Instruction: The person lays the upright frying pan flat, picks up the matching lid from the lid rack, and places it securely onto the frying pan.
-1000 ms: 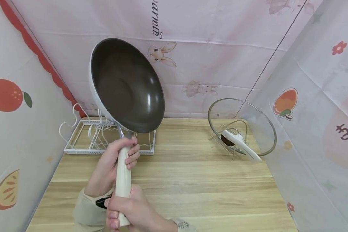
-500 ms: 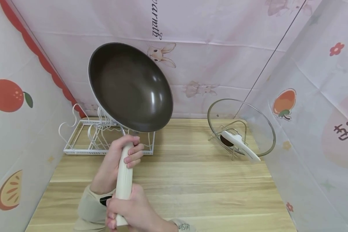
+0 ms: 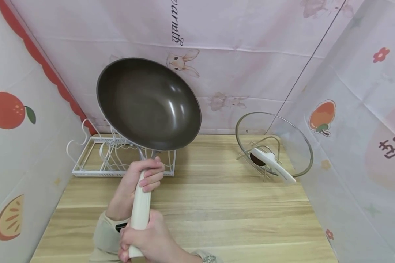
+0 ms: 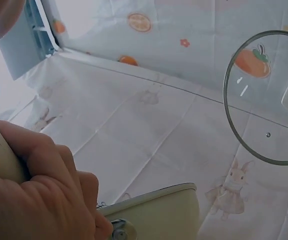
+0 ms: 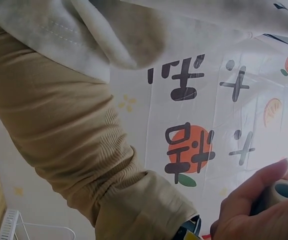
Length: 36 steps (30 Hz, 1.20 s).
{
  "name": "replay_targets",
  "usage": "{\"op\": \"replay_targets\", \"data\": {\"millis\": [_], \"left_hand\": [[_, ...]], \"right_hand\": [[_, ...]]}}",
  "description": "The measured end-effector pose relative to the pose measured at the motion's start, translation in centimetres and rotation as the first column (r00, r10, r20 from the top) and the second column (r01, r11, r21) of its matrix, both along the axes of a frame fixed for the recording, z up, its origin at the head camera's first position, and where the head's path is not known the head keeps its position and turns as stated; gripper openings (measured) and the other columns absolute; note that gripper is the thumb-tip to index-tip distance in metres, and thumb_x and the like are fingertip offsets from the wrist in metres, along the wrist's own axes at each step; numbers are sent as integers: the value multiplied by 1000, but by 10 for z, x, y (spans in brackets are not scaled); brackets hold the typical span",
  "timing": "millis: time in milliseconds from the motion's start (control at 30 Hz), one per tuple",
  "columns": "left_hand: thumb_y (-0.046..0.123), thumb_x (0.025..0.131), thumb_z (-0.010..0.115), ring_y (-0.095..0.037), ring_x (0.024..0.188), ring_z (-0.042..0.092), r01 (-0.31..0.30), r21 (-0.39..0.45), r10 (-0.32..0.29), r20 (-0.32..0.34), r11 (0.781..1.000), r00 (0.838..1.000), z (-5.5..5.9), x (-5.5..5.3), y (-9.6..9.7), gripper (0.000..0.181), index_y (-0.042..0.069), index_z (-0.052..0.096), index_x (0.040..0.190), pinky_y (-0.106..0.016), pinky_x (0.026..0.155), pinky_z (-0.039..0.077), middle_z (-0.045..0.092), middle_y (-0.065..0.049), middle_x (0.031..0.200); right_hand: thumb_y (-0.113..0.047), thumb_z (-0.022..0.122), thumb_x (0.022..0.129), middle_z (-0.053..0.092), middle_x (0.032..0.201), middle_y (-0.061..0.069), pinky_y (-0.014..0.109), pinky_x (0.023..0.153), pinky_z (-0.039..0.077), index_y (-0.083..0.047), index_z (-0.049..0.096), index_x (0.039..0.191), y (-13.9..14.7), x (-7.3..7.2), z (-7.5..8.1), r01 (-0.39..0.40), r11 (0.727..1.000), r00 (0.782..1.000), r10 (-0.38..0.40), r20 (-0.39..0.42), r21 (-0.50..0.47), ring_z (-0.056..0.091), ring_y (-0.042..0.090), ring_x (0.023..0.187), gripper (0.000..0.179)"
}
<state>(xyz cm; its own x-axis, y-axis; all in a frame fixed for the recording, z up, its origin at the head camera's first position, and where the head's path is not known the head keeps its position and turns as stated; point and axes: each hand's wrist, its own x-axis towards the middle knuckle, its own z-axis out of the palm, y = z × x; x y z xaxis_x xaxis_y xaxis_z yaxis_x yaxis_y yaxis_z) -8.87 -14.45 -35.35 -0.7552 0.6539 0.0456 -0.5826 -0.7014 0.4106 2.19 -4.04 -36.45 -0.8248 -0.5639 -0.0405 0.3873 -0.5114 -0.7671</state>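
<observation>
A deep frying pan (image 3: 148, 106) with a dark inside, pale outside and long cream handle (image 3: 140, 208) is held up at a tilt, its hollow turned towards me. My left hand (image 3: 145, 179) grips the handle close to the pan. Lower down, the right hand (image 3: 151, 235) is wrapped round the handle's end. In the left wrist view, knuckles of the left hand (image 4: 49, 195) curl beside the pan's cream outer wall (image 4: 159, 215). The right wrist view has the hollow handle end (image 5: 285, 190) poking out of the right hand (image 5: 249, 205).
Behind and below the pan, a white wire rack (image 3: 92, 171) stands at the table's back left, partly hidden. A glass lid (image 3: 293, 138) with a white handle leans upright in a small wire stand (image 3: 278, 146) at the back right. Printed cloth walls (image 3: 233, 65) enclose the wooden table (image 3: 237, 208).
The pan's top rim has come down and its right edge has swung right, so it appears wider and turned. Both hands keep their grip, the left one shifting slightly right.
</observation>
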Motion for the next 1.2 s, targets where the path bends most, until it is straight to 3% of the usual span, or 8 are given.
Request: {"op": "replay_targets", "data": {"millis": [133, 233, 367, 600, 867, 1067, 1200], "left_hand": [[-4, 98, 28, -5, 45, 17, 60, 91, -58, -25, 994, 998, -4, -3, 0, 28, 7, 47, 82, -14, 38, 36, 15, 4, 63], [-4, 98, 30, -5, 44, 18, 96, 159, -93, -24, 983, 995, -6, -4, 2, 25, 7, 45, 82, -16, 38, 37, 16, 4, 62], [-5, 97, 31, -6, 43, 20, 116, 234, -119, -1, 965, 993, -8, -4, 5, 21, 5, 45, 85, -17, 37, 34, 17, 4, 61], [-2, 98, 32, -5, 43, 21, 132, 307, -141, 7, 943, 990, -7, -4, 10, 18, 5, 42, 85, -18, 38, 35, 19, 5, 61], [3, 96, 32, -5, 43, 21, 101, 436, -128, 33, 894, 991, -8, -2, 14, 13, 4, 42, 89, -21, 38, 35, 21, 5, 62], [-2, 85, 35, -5, 42, 22, 106, 512, -140, 29, 853, 990, -10, -2, 14, 10, 7, 37, 87, -21, 38, 34, 23, 6, 63], [-4, 79, 37, -5, 41, 22, 100, 520, -152, 58, 848, 987, -12, -2, 13, 17, 11, 31, 85, -21, 38, 34, 23, 5, 62]], "right_hand": [[14, 51, 75, 40, 57, 36, 18, 48, 49, 27, 35, 79, 2, 0, 4, -6, 1000, 1000, 6, -9, 25, 56, 6, 47, 21], [13, 53, 76, 37, 65, 47, 16, 49, 50, 22, 39, 77, 3, 2, 3, 25, 998, 998, -21, -62, 66, 57, 5, 48, 16], [11, 57, 76, 47, 58, 35, 13, 49, 50, 16, 47, 76, 4, 4, 2, 78, 988, 992, -63, -112, 130, 60, 5, 48, 11], [10, 58, 74, 52, 53, 23, 13, 47, 49, 7, 49, 80, 7, 5, 5, 98, 983, 993, -86, -78, 158, 60, 5, 46, 11], [11, 56, 76, 41, 70, 52, 14, 47, 48, 13, 44, 87, 10, 5, 9, 77, 986, 993, -62, -97, 150, 58, 3, 47, 16], [11, 54, 80, 33, 76, 57, 14, 50, 49, 20, 38, 92, 12, 4, 11, 24, 996, 996, -16, -86, 89, 59, 2, 50, 21], [9, 54, 82, 34, 77, 55, 13, 53, 49, 20, 39, 92, 13, 4, 10, 18, 997, 994, -10, -108, 77, 60, 1, 53, 21]]}}
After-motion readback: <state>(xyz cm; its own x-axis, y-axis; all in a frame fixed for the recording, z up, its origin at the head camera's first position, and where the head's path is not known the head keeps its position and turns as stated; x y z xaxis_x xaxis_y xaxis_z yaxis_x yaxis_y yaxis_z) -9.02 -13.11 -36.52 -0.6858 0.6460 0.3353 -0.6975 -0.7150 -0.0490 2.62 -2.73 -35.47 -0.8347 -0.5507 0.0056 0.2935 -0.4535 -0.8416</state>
